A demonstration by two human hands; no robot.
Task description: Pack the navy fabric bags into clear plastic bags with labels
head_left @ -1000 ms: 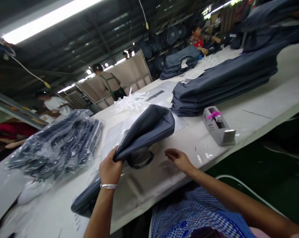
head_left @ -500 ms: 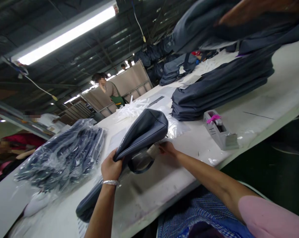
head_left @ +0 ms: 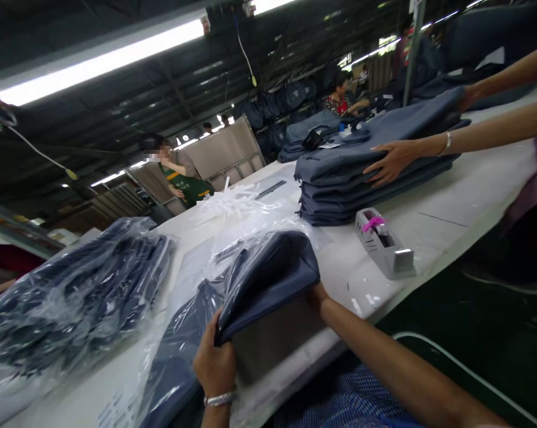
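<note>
A blue-grey bag (head_left: 272,279) is raised at its right end above the white table, with glossy clear plastic over its left part. My left hand (head_left: 215,362), a silvery bracelet at the wrist, is closed around the near edge of the bag, thumb on top. At the bag's right end, my right hand (head_left: 316,295) touches the lower corner; its fingers are hidden behind the fabric. The plastic-covered part (head_left: 179,351) slopes down to the left, beyond my left wrist.
Plastic-wrapped blue-grey goods (head_left: 85,291) lie left. White strips (head_left: 233,199) are heaped farther back. A tape dispenser (head_left: 387,246) stands right, before a stack of blue-grey bags (head_left: 335,190). A co-worker's hand (head_left: 395,160) rests on that stack; another person (head_left: 179,172) stands beyond the table.
My right hand has gone from beside the strap to the bag's lower right corner. The strap loop no longer shows. The co-worker's bag has come down onto the stack. My view has shifted right.
</note>
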